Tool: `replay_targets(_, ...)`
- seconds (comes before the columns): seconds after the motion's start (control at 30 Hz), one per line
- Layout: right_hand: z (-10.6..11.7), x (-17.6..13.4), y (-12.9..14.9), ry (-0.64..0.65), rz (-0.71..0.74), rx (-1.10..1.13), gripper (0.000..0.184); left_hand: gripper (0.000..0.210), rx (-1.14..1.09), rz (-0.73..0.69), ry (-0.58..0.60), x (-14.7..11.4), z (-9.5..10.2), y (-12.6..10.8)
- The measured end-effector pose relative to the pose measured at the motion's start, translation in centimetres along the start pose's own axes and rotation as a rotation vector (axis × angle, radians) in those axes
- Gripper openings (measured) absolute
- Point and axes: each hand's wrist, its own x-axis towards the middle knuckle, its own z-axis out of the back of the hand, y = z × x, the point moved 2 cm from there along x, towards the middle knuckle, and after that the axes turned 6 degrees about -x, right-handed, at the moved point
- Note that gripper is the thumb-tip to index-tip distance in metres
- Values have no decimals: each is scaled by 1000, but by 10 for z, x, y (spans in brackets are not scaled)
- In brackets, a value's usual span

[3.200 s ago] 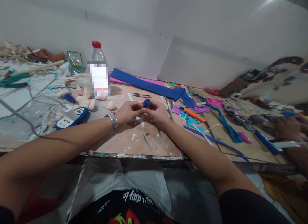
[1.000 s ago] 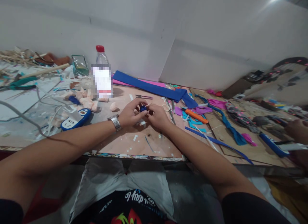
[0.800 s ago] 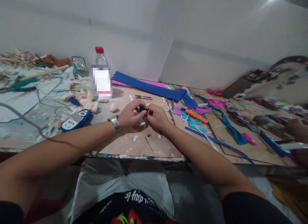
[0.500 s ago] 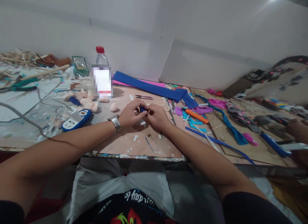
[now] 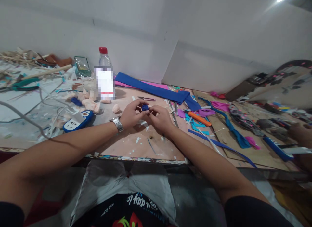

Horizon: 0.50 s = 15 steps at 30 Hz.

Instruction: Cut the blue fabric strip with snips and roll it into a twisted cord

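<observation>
Between my two hands, above the pinkish board [image 5: 126, 142], is a small blue crepe-paper flower [image 5: 145, 107], rolled tight like a rosebud. My left hand [image 5: 133, 112], with a metal watch on the wrist, curls its fingers and thumb around the flower's left side. From the other side my right hand [image 5: 159, 119] pinches the flower's lower right part with thumb and fingertips. Just beyond the hands lie small thread snips [image 5: 147, 99]. A peach paper bud [image 5: 116, 108] rests left of my left hand.
A red-capped bottle [image 5: 105, 61], peach paper pieces [image 5: 90, 105] and a power strip [image 5: 78, 121] with cables stand left. Blue paper strips [image 5: 151, 90] lie at the back. To the right are an orange cutter [image 5: 199, 118], paper scraps and another person's hand [image 5: 299, 134].
The blue flower now shows more of its top as my fingers have shifted around it. Both hands stay at nearly the same spot. The view has moved slightly.
</observation>
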Motion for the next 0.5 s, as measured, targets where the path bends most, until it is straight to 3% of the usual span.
replay_targets(0.1, 0, 0, 1, 1, 0, 14, 18, 32, -28, 2, 2, -1, 0, 0)
replay_targets(0.27, 6, 5, -6, -40, -36, 26, 15, 61, -118, 51, 68, -1, -3, 5)
replay_targets(0.4, 23, 15, -7, -194, -79, 48, 22, 44, -116, 121, 82, 1, -4, 12)
replay_targets(0.5, 31, 28, 7, -213, -56, 26, 24, 31, -19, 127, 109, 2, -5, 15)
